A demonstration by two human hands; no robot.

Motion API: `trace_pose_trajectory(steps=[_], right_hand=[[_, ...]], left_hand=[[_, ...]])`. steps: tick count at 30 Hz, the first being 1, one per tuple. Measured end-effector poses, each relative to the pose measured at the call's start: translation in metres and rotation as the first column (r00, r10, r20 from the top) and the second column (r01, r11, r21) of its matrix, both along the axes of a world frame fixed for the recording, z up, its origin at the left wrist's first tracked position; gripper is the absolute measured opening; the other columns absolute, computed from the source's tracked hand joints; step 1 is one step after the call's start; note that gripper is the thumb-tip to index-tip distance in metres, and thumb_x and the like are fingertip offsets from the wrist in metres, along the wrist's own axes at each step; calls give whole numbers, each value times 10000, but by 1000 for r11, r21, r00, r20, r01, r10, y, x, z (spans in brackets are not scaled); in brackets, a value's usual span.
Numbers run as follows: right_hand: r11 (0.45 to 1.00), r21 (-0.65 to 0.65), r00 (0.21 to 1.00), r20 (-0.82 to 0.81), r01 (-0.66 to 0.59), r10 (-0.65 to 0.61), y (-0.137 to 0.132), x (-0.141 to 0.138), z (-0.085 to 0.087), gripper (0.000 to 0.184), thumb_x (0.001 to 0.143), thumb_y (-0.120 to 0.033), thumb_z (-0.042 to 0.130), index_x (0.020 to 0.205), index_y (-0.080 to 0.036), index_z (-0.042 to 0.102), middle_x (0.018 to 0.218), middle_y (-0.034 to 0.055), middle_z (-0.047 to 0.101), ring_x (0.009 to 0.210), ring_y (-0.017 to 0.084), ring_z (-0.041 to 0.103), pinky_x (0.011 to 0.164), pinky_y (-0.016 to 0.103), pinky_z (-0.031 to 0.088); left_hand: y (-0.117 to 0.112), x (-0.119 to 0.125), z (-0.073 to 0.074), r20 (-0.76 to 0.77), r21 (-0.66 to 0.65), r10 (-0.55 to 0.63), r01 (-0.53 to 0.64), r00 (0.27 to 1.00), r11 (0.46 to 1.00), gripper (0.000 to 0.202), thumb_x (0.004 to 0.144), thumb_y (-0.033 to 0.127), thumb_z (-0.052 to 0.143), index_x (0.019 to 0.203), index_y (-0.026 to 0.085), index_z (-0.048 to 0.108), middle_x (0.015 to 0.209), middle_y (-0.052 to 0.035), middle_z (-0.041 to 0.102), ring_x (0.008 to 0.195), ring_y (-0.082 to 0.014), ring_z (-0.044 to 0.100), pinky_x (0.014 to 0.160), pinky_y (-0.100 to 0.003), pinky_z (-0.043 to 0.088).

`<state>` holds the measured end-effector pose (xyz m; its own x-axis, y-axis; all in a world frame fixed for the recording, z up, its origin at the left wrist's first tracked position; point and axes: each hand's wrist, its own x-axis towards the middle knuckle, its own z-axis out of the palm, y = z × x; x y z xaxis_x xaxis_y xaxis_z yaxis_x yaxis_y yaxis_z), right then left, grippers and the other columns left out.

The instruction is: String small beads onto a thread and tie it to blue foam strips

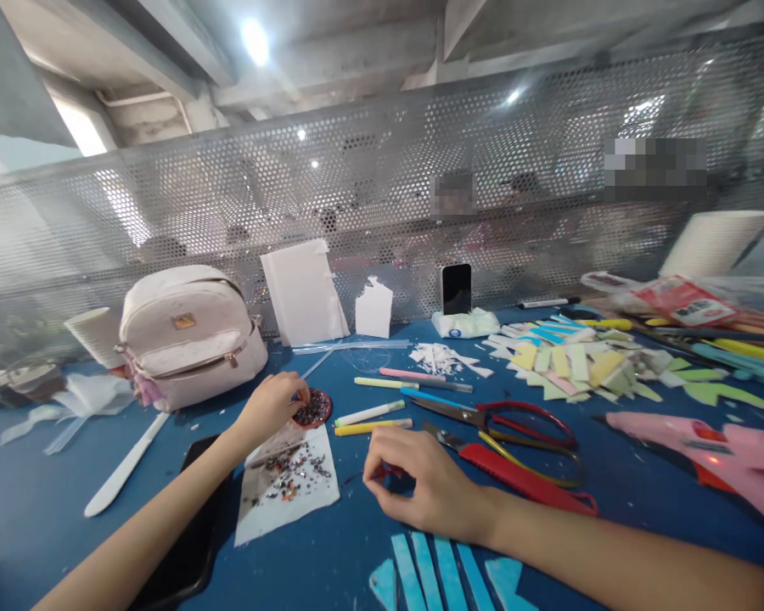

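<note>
My left hand (272, 406) reaches to a small round red dish (314, 409) of dark sequins, its fingers pinched together at the dish's rim. My right hand (418, 485) rests on the blue table (331, 560) with fingers curled and pinched around something small and red that I cannot make out. Between the two hands lies a white paper sheet (289, 485) sprinkled with small dark beads. Red-handled scissors (506, 420) and a red utility knife (515, 477) lie just right of my right hand.
A pale backpack (188, 335) stands at back left, with a white plastic knife (124, 467) and a black phone (188, 543) near my left arm. Coloured sticks (373, 414), foam scraps (573, 361), a pink glue gun (706, 450), blue foam strips (433, 573) and a propped phone (456, 288) lie around. A perforated metal screen (382, 195) backs the table.
</note>
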<state>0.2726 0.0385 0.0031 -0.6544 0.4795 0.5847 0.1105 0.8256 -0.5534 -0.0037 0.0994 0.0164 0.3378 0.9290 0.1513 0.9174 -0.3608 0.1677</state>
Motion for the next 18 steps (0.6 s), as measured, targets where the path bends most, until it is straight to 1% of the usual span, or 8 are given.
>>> trace_pose_trajectory(steps=[8, 11, 18], right_hand=[[999, 34, 999, 29, 16, -17, 1, 1, -2, 79, 829, -121, 547, 801, -194, 540, 743, 6, 569, 650, 126, 510, 593, 233, 389], [1000, 22, 1000, 28, 12, -12, 1, 1, -3, 89, 818, -107, 551, 803, -195, 541, 750, 3, 565, 661, 126, 510, 596, 231, 388], [1000, 26, 1000, 25, 12, -12, 1, 1, -2, 77, 834, -125, 544, 806, -196, 539, 755, 5, 567, 657, 125, 516, 595, 231, 393]], left_hand=[[0, 0, -1, -4, 13, 13, -13, 1000, 1000, 222, 747, 47, 548, 770, 201, 705, 871, -48, 701, 829, -215, 631, 756, -296, 453], [-1, 1, 0, 5, 30, 13, -13, 1000, 999, 205, 730, 45, 548, 760, 191, 688, 855, -53, 696, 833, -224, 632, 761, -309, 450], [-2, 0, 1, 58, 71, -2, -2, 998, 997, 205, 669, 15, 547, 725, 188, 640, 776, -31, 662, 758, -200, 622, 688, -271, 452]])
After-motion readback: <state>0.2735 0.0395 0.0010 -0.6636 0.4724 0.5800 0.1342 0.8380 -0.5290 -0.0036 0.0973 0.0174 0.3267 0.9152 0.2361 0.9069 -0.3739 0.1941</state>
